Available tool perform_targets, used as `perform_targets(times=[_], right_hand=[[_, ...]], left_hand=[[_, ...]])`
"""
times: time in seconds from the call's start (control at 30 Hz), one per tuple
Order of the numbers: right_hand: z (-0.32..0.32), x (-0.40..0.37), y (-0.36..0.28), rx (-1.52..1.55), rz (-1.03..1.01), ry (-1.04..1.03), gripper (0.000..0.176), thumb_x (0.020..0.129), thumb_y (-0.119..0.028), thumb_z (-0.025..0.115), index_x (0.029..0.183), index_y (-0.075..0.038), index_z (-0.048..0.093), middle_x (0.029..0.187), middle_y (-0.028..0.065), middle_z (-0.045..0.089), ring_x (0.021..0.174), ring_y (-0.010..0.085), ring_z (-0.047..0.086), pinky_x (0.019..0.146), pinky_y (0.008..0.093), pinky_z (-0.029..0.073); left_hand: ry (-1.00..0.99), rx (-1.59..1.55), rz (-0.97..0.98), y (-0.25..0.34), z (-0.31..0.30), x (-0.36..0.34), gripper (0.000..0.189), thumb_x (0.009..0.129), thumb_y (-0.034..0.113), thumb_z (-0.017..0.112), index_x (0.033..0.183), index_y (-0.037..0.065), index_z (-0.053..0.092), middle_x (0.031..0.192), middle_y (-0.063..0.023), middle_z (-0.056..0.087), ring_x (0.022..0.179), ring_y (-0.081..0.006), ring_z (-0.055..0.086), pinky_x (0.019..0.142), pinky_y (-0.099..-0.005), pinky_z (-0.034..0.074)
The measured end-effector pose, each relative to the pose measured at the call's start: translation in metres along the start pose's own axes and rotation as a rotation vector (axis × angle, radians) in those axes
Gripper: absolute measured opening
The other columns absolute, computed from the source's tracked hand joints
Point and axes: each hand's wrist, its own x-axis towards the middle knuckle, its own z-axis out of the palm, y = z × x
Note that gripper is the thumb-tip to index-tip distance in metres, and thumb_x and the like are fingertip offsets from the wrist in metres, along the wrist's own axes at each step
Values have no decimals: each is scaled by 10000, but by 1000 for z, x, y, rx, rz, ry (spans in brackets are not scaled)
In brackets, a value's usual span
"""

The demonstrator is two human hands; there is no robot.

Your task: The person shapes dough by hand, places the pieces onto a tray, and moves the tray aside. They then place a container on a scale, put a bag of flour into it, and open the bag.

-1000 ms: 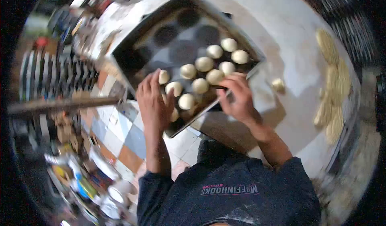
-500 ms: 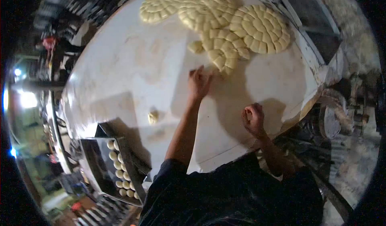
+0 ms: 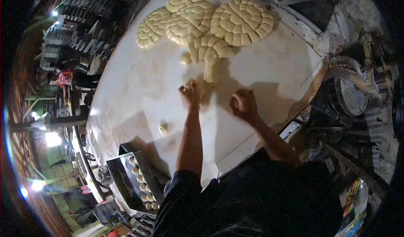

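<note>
My left hand [image 3: 190,97] is low over the white tabletop, its fingers apart, with the fingertips right by the near end of a dough strip [image 3: 211,69]. That strip hangs off a partly broken-up round of scored dough [image 3: 210,47]. To the right, my right hand [image 3: 245,105] is curled, thumb and fingers forming a ring above the table; I cannot tell what is inside it. One small dough lump [image 3: 185,58] lies left of the broken round. Another small lump [image 3: 163,129] sits alone, left of my left forearm.
Several whole scored dough rounds [image 3: 242,22] lie at the far side of the white table [image 3: 126,85]. A dark metal tray [image 3: 120,169] with rows of dough balls [image 3: 142,180] stands at the near left. Machinery with a round drum [image 3: 351,96] is beyond the right edge.
The camera view has turned, shifting the dough rounds left. My right hand has moved forward and closer to my left. The dough strip now extends nearer to me from the broken round.
</note>
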Motion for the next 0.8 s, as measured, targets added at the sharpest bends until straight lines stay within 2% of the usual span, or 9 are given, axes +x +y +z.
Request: perform_targets(times=[0.17,0.23,0.33,0.37,0.43,0.5,0.57,0.63,0.8], right_hand=[[-14,2,-18,1,109,-183,165,787,-220,641,768,-58,617,799,94,627,781,247,610,764,402,438],[-3,-11,-43,50,148,-263,207,800,-253,638,777,-47,632,813,98,637,758,252,619,723,409,459],[37,-65,-89,44,-414,-318,353,867,-343,606,886,8,625,831,153,642,710,266,626,656,355,499],[50,-90,-100,45,-422,-351,353,867,-343,606,886,8,625,831,153,642,710,266,626,656,355,499],[65,-123,-144,348,283,-494,401,847,-311,656,1063,8,543,900,151,631,796,232,626,718,341,505],[73,-137,-153,434,388,-410,456,811,-275,688,1111,-2,480,974,162,599,887,258,596,785,386,487],[71,-146,-157,529,508,-311,539,775,-239,719,1159,-11,418,1047,174,567,978,284,566,852,431,468],[39,-130,-168,933,827,-342,561,723,-84,734,1161,-25,389,1012,131,547,945,241,563,776,399,495],[6,-100,-124,1088,1077,-350,369,789,-125,625,1126,-60,489,1029,45,527,924,173,541,747,277,457]], left_hand=[[155,-529,-8,-11,-75,-127,441,910,266,649,1192,38,397,1046,-140,560,843,-159,576,696,-306,531],[-59,-778,203,-40,-106,-162,348,935,208,600,1164,10,428,1087,-148,569,839,-175,596,703,-313,534],[-257,-1136,-70,-50,-136,-210,306,906,155,648,1096,56,429,1041,-96,582,894,-173,597,719,-296,527],[-231,-1154,-84,-51,-146,-223,306,906,155,648,1096,56,429,1041,-96,582,894,-173,597,719,-296,527],[-226,-1078,-79,-49,-156,-241,271,887,132,666,1038,72,449,1049,-95,582,904,-165,592,723,-303,525],[-163,-1006,-104,-59,-175,-252,277,872,94,674,1009,80,434,1059,-93,575,925,-164,584,725,-302,521],[-170,-495,255,-90,-192,-255,301,890,34,631,1068,85,394,992,-60,574,887,-153,568,744,-288,498],[-254,-603,143,-65,-216,-279,383,881,-36,604,1120,96,335,1053,-70,534,931,-143,535,758,-280,482],[-156,-552,190,-73,-229,-293,373,879,-60,516,1179,69,336,1150,-114,477,999,-207,501,814,-333,459]])
